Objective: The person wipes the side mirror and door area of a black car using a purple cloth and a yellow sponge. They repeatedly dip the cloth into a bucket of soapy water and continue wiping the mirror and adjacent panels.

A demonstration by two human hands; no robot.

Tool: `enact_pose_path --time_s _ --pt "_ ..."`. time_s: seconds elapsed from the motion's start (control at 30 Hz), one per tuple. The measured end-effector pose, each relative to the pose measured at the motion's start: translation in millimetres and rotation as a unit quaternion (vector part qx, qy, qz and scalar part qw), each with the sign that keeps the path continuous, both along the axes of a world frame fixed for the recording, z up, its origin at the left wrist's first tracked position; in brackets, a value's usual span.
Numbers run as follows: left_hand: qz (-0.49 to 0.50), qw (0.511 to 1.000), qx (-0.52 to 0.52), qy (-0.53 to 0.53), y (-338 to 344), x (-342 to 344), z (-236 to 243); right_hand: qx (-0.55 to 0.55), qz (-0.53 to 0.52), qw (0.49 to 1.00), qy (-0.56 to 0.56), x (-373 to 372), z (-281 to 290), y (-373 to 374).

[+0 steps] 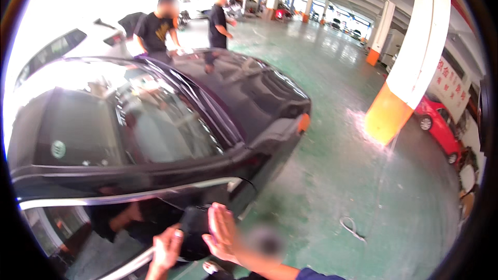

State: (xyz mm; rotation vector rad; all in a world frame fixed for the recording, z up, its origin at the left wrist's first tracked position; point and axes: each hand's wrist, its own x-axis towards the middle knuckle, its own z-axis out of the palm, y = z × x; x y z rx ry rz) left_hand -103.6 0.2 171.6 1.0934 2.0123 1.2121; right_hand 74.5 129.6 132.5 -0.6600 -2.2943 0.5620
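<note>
The dark side mirror (196,231) of the black car (262,91) sits between your two hands. Your right hand (223,234) is open, fingers extended against the mirror's right side; your left hand (167,246) has its fingers curled at the left edge, though how firmly it grips cannot be told.

The housing looks hard, smooth and glossy, so expect it to be stiff and rather slippery, with little weight to bear while it hangs on the car. Any glass in it would be fragile: take hold by the rim on both sides, palms broad, rather than pressing mid-face.

Beyond your fingertips runs the bright trim strip (140,195); left of your left hand is the side window (104,253), easily knocked. Room to move lies right of your right hand, over the green floor (321,186), where a loop of cord (353,229) could catch a foot.
</note>
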Motion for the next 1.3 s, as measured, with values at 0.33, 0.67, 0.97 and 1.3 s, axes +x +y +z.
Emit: enact_pose_path --time_s 0.33,0.67,0.97,1.3 --pt "-0.024 0.996 0.077 -0.024 -4.0 -16.7 -17.3 0.046 -0.075 0.995 -0.049 -16.2 19.3 -21.5" --pt "-0.024 0.999 0.035 -0.001 -11.4 -39.0 -20.7 -0.052 -0.026 0.998 -0.001 -46.3 -11.7 -27.7" --pt "0.005 0.995 0.089 0.049 -9.2 -25.6 -38.0 -0.038 -0.030 0.999 0.005 -35.4 -25.7 -23.7" --pt "0.012 1.000 -0.001 0.029 -27.7 -1.6 13.0 -0.025 -0.038 0.999 0.024 -29.0 -33.0 -14.7"
